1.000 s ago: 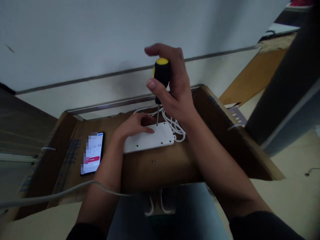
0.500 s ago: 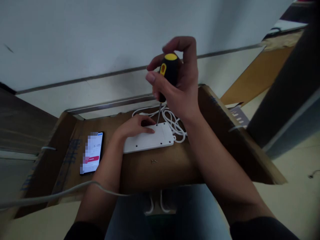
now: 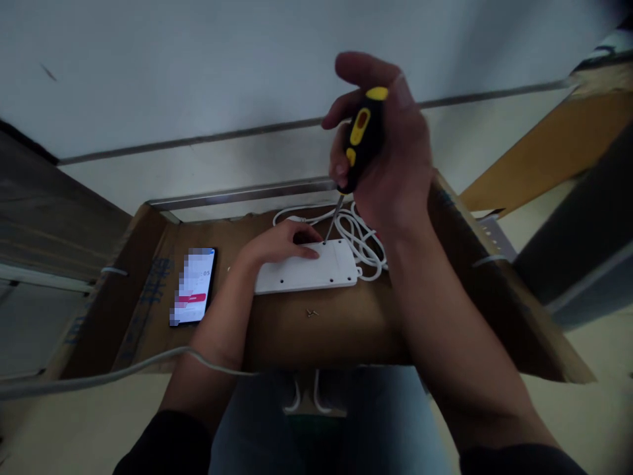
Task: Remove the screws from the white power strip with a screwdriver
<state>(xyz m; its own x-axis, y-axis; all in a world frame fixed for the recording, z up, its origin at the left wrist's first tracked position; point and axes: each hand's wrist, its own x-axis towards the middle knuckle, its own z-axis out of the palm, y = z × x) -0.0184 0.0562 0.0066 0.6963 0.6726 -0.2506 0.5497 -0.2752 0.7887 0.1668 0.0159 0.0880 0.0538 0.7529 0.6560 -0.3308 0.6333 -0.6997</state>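
A screwdriver [image 3: 364, 132] with a black and yellow handle leans to the right in my right hand [image 3: 403, 158]. The handle lies against my palm with the fingers curled loosely about it. Its thin shaft runs down to a hole near the far edge of a white power strip [image 3: 316, 269], which lies face down with several screw holes showing. Across the strip's left part lies my left hand [image 3: 281, 244], thumb on top and fingers over the far edge, holding it. Several small screws [image 3: 311, 313] lie on the cardboard in front of the strip.
A coiled white cord [image 3: 363, 237] lies behind and right of the strip. To the left, a lit phone [image 3: 195, 287] rests on the cardboard tray [image 3: 346, 336], whose sides rise left and right. A pale cable [image 3: 133, 366] crosses the front left. A white wall [image 3: 222, 72] stands behind.
My right hand has turned around the handle, and its thumb has swung from the left side up to the right. The screwdriver tilts further right. The whole view has shifted slightly.
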